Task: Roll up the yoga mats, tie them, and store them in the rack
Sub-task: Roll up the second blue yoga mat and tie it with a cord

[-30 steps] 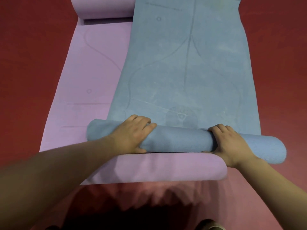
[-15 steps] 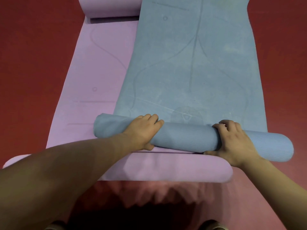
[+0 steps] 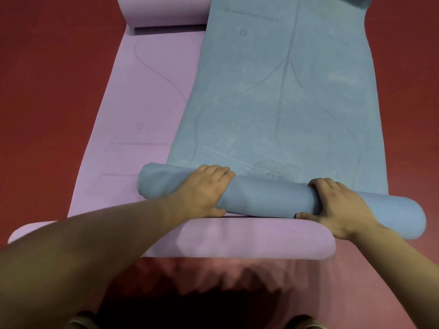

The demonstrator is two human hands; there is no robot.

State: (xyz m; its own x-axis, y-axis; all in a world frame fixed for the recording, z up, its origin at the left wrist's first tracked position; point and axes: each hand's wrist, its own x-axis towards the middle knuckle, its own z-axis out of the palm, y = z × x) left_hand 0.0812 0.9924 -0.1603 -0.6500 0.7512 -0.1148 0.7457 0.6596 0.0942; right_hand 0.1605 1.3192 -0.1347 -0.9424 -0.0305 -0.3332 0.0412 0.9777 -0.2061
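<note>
- Head camera: a lilac foam yoga mat (image 3: 133, 110) is spread on the red floor (image 3: 47, 91).
- The left hand (image 3: 204, 188) is curled over the rolled end of a blue textured yoga mat (image 3: 268, 198) lying on it.
- The same roll is gripped by the right hand (image 3: 342, 207).

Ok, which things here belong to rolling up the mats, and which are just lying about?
In the job:
blue mat, partly rolled, gripped by left hand and right hand
purple mat, underneath it

Just there:
floor
shoe, at the bottom edge
</note>
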